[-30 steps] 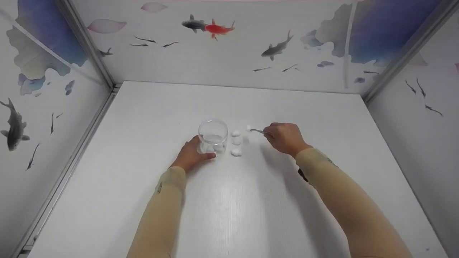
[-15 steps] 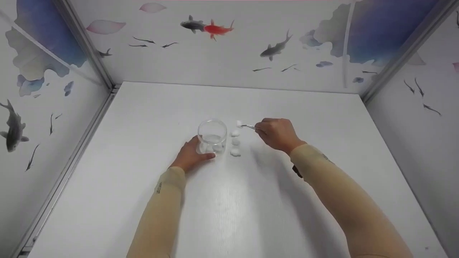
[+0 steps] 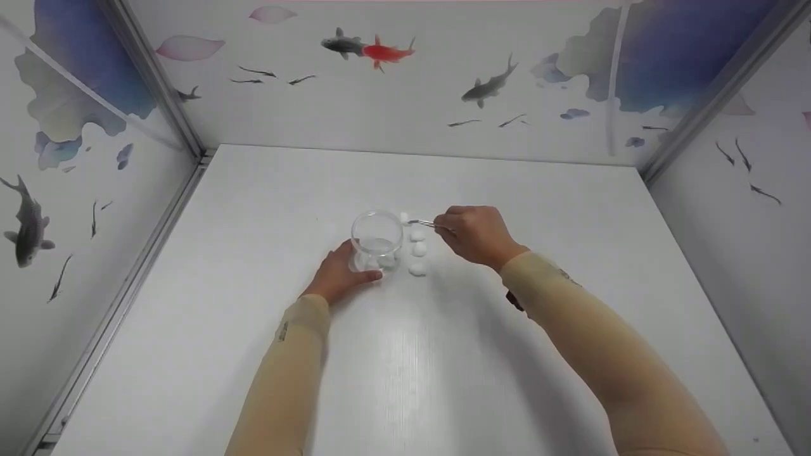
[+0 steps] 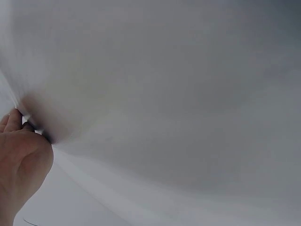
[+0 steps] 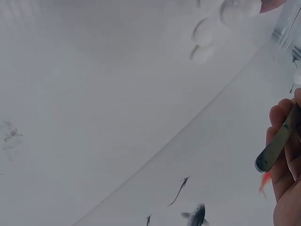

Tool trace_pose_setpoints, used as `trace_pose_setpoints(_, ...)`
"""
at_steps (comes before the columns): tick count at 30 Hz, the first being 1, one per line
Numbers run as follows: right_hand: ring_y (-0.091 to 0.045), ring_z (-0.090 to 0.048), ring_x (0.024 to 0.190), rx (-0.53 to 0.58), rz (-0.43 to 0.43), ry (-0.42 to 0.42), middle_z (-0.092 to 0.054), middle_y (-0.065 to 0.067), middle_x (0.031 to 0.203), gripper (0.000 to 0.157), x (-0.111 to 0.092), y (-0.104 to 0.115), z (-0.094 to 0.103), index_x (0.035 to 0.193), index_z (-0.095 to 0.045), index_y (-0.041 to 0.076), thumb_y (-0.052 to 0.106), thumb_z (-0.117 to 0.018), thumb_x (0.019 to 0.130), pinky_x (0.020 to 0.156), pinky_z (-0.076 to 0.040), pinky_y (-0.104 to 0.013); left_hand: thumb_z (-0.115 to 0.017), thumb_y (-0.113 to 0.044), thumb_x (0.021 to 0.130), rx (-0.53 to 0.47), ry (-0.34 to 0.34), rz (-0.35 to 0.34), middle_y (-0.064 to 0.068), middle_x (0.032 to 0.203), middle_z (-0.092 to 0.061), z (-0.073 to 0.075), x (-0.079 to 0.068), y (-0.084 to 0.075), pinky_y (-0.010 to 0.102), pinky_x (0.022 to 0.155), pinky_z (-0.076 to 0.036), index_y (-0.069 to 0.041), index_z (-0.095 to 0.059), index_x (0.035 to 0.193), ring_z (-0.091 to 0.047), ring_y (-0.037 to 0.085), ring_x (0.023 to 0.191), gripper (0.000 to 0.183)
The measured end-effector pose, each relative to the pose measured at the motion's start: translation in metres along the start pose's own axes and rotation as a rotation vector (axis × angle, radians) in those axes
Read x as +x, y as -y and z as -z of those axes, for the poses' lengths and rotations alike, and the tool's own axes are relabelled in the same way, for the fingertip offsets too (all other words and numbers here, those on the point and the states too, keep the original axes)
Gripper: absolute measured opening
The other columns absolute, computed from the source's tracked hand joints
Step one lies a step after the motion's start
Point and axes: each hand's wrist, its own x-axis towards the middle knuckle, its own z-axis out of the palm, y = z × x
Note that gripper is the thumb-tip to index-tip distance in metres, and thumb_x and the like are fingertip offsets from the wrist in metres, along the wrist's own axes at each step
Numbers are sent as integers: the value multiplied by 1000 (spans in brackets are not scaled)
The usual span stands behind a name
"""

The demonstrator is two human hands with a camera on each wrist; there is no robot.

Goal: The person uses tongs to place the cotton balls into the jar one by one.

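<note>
In the head view my left hand (image 3: 339, 272) holds a clear glass jar (image 3: 377, 244) from its left side, thumb in front. White cotton balls (image 3: 384, 260) show in the jar's bottom. My right hand (image 3: 475, 231) grips metal tweezers (image 3: 423, 223), whose tips hold a cotton ball (image 3: 404, 218) beside the jar's right rim. Three more cotton balls (image 3: 419, 249) lie in a column on the table, right of the jar. The right wrist view shows the rounded tweezer end (image 5: 273, 153) across my palm. In the left wrist view only part of my left hand (image 4: 23, 162) appears.
The white table (image 3: 393, 367) runs back to a panel wall (image 3: 412, 114) printed with fish and leaves. Side panels (image 3: 82, 209) stand at left and right, with metal frame posts at the corners.
My right hand has moved left and slightly away from me, bringing the tweezers and their cotton ball up to the jar's rim. The left hand and jar have stayed in place.
</note>
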Motion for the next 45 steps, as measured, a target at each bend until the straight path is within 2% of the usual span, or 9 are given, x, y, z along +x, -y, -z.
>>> trace_pose_setpoints(16,-11,-65,64,-26,-4,118,-71,2,81,11,14,14,-9,96,-79,12,9,-69,91,53,-55,-30,-82,-52,78,-4,-10,-29,10,160,-32,0,-1,-4,45,123,-7,-12,-25,158,-20,31,149,106)
trace_pose_setpoints(24,-11,-66,67,-26,1,138,-72,1,83,11,14,17,-12,98,-79,11,10,-72,91,57,-57,-29,-82,-53,77,-6,-5,-3,9,161,-30,-1,-1,-4,46,123,-6,-13,-24,159,-17,32,149,108)
trace_pose_setpoints(31,-11,-65,65,-30,-3,132,-71,2,81,10,13,14,-11,94,-79,13,8,-71,89,53,-55,-32,-81,-56,77,11,-5,-9,6,161,-31,-2,2,-1,42,123,-5,-16,-25,159,-18,28,149,107)
trace_pose_setpoints(36,-11,-66,66,-24,-4,127,-71,2,82,12,12,12,-10,96,-79,12,8,-71,90,54,-56,-33,-81,-57,77,14,-6,15,5,161,-30,-3,3,-1,44,123,-6,-17,-25,159,-17,29,150,107)
trace_pose_setpoints(45,-12,-65,64,-16,-20,60,-72,1,83,10,6,5,-5,97,-78,11,8,-71,90,52,-55,-31,-79,-57,78,16,-4,21,8,161,-29,0,-2,-3,46,123,-7,-15,-24,159,-15,31,150,107)
